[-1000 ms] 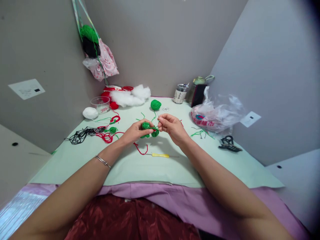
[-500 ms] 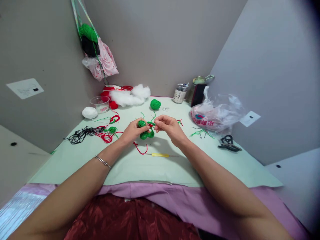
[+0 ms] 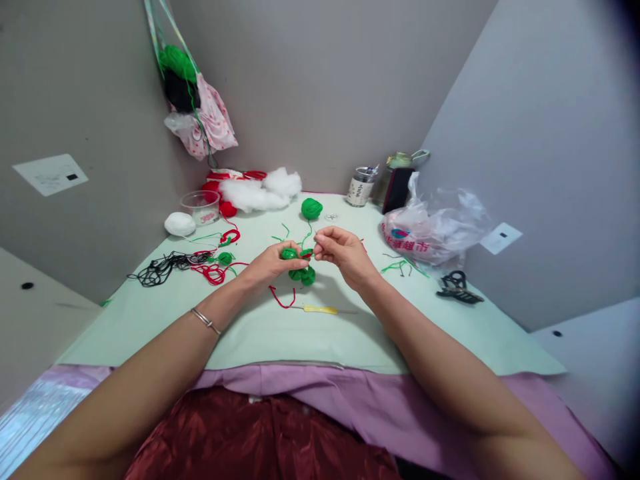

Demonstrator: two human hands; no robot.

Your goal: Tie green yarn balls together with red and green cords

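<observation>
A small green crocheted piece (image 3: 308,275) with a bit of red on it is pinched in my left hand (image 3: 273,262), above the table. My right hand (image 3: 340,252) is close by on its right, thumb and fingertips pressed together; what they pinch is too small to make out. Behind the hands lies a ball of green yarn (image 3: 312,209), with a strand running from it down toward the piece. In front of them is a yellow-handled crochet hook (image 3: 321,309), next to a red yarn end (image 3: 283,298).
At left are tangled black yarn (image 3: 170,269), red yarn (image 3: 215,272) and a clear plastic cup (image 3: 204,212). White stuffing (image 3: 260,192) sits at the back. A pen holder (image 3: 361,187), a phone (image 3: 397,190), a plastic bag (image 3: 433,230) and a black hair claw (image 3: 459,288) are on the right.
The green piece has turned and shifted slightly right in my left hand. My right hand has moved a little up and to the right, away from the piece.
</observation>
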